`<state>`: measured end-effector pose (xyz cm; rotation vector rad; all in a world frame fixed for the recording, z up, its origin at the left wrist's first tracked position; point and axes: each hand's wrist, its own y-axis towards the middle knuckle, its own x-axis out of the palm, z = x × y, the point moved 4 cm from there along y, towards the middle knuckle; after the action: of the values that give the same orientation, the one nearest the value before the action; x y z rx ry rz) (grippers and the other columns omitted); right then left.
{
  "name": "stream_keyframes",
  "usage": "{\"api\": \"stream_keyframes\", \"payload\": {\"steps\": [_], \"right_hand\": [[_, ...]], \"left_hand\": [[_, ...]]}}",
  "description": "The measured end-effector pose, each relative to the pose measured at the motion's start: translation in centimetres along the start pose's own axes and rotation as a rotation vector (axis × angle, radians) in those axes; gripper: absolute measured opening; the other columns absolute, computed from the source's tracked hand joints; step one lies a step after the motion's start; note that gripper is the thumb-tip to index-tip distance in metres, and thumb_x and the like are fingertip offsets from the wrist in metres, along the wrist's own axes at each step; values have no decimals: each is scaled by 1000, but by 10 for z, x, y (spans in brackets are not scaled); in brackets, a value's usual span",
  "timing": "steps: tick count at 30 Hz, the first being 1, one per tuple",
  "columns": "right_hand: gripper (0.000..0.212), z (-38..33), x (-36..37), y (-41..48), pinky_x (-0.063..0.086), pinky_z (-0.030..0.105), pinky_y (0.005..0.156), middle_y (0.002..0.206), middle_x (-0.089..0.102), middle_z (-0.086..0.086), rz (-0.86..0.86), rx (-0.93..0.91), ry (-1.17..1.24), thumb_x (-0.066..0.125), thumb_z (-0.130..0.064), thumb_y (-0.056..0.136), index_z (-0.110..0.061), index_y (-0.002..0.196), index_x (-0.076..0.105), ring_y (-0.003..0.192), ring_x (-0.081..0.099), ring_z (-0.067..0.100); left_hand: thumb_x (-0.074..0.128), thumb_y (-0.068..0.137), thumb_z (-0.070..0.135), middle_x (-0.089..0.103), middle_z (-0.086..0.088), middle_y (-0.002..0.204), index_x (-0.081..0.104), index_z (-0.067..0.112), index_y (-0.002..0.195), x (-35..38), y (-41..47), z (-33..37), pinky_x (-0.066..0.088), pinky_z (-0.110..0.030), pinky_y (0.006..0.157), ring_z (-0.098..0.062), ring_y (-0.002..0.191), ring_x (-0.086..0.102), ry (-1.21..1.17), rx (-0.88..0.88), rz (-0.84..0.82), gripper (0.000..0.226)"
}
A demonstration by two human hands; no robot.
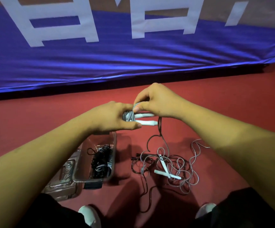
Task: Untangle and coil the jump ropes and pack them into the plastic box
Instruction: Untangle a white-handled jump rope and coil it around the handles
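My left hand grips a coiled grey jump rope with two white handles sticking out to the right. My right hand pinches a grey loop of the same rope at the top of the coil. A dark cord hangs from under the right hand down to the floor. On the red floor lies a tangle of grey and dark ropes with white handles. The clear plastic box stands below my left hand and holds a coiled black rope.
The box's clear lid lies on the floor to the left of the box. A blue banner with white letters hangs along the far side. My knees and white shoes are at the bottom edge.
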<state>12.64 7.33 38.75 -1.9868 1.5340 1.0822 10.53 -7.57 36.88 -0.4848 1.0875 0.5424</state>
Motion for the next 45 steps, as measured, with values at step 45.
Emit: {"api": "stream_keyframes", "payload": {"steps": [45], "right_hand": [[13,39,-15,6,42,14,65,70,68,-8,250,103,-66,72,-26,83,-14,85,77,64,59,-2]], "left_hand": [[67,79,63,71,5,70,60,39,93,18,12,5,42,-23,58,-3,59,60,-208,-101,-56,28]]}}
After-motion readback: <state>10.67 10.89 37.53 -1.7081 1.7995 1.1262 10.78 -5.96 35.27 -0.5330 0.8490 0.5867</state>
